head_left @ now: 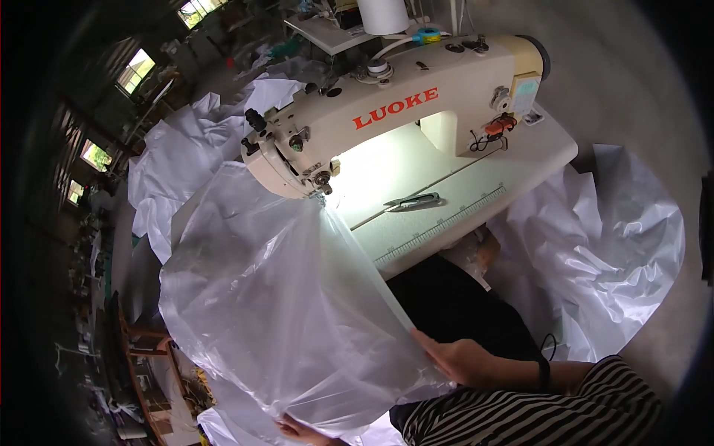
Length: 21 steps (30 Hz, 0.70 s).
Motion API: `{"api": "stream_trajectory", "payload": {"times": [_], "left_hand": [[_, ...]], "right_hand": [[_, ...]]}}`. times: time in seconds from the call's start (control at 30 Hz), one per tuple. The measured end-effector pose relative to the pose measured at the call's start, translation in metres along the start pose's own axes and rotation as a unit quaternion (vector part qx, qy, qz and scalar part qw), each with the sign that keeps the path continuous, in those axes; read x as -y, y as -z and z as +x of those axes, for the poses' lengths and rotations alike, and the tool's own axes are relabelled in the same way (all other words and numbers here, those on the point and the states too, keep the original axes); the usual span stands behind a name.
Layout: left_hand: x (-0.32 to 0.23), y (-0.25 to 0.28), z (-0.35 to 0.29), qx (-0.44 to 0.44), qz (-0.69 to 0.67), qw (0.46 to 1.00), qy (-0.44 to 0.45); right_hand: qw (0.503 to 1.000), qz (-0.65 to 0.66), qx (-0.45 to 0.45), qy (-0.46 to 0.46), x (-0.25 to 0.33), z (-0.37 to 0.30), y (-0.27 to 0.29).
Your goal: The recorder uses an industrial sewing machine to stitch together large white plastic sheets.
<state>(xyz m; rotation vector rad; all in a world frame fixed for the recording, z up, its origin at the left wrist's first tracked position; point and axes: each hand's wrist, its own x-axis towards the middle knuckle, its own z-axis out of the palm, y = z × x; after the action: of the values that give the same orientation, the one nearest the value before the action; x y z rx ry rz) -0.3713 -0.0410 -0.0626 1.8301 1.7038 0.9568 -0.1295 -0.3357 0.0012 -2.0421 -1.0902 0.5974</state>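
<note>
A large, translucent white plastic sheet (297, 320) hangs from the needle area of a white sewing machine (401, 97) toward me. Its right edge runs taut from under the presser foot to my right hand (465, 362), which is closed on that edge. At the bottom of the view my left hand (301, 431) pinches the sheet's lower part; only some of its fingers show. On the machine's lit bed (446, 175) lies a pair of grey thread snips (416, 201), apart from both hands. The sheet hides the bed's left part.
More crumpled white sheeting (186, 149) is heaped behind and left of the machine. Another big pile (595, 253) lies on the right, beside the table. A wooden frame (152, 357) stands at the lower left. A white thread cone (383, 16) sits behind the machine.
</note>
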Motion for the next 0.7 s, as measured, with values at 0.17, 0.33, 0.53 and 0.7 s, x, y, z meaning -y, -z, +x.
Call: {"api": "stream_trajectory", "payload": {"times": [0.17, 0.33, 0.53, 0.7], "left_hand": [[-0.019, 0.018, 0.08, -0.083, -0.053, 0.977, -0.191], [-0.091, 0.0, 0.106, -0.016, -0.029, 0.977, -0.21], [-0.127, -0.039, 0.133, -0.032, -0.035, 0.944, -0.325], [-0.155, -0.062, 0.148, -0.02, -0.026, 0.942, -0.335]], "right_hand": [[0.998, -0.017, 0.066, 0.015, 0.016, 0.022, -0.009], [0.981, -0.179, 0.05, 0.056, 0.028, 0.062, -0.008], [0.973, -0.212, -0.07, 0.059, 0.01, 0.115, -0.006], [0.974, -0.177, -0.129, 0.057, 0.0, 0.155, 0.016]]}}
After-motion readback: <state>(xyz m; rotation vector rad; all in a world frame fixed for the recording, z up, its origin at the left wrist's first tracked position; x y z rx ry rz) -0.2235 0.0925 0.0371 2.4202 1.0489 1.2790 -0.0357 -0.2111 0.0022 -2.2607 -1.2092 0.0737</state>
